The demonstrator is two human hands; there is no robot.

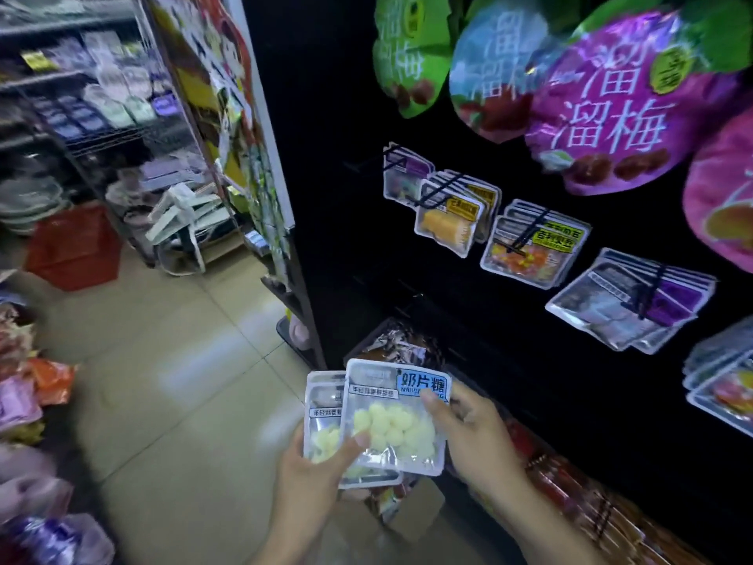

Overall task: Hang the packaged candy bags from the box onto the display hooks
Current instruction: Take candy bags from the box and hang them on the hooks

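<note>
I hold a small stack of clear candy bags with pale yellow tablets and a blue label. The front candy bag (395, 418) overlaps a back candy bag (324, 418). My left hand (313, 479) grips the stack from below, thumb on the front. My right hand (468, 434) pinches the front bag's right edge under the label. On the black display panel, hooks carry other small packs: a hook with yellow packs (442, 193), a hook with orange packs (525, 234) and a hook with purple packs (648, 295). A cardboard box (415, 511) sits on the floor beneath my hands.
Large plum snack bags (611, 108) hang above the small packs. More packs (725, 385) hang at the far right. Wrapped goods (591, 503) line the bottom shelf. A red basket (73, 246) and wire racks stand across the tiled aisle. Snack bags (24, 401) crowd the left edge.
</note>
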